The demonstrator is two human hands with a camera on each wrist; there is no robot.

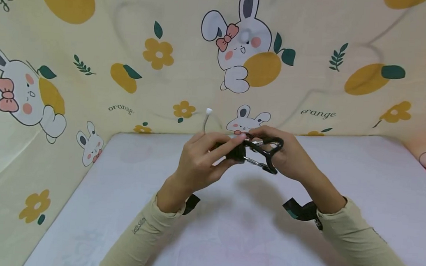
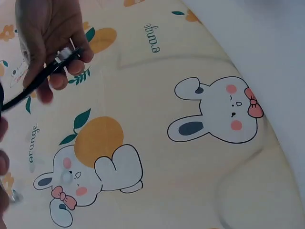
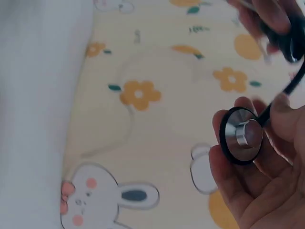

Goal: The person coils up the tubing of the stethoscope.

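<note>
A stethoscope [image 1: 271, 153] with black tubing is held up between both hands above the table. My left hand [image 1: 203, 161] grips its bundled black part, fingers curled round it, and a thin stem with a white tip [image 1: 208, 111] sticks up behind that hand. My right hand [image 1: 286, 150] holds the other end. In the right wrist view the round metal chest piece [image 3: 243, 136] lies against the right fingers, the thumb on the tubing beside it. The left wrist view shows the black tube [image 2: 28, 90] running from the left edge to the right hand [image 2: 52, 28].
Below the hands is a white table [image 1: 221, 232]. Behind and to the left hangs a cream cloth [image 1: 187, 77] printed with rabbits, oranges and flowers. Black straps [image 1: 302, 210] show at the wrists, by the beige sleeves [image 1: 361, 238].
</note>
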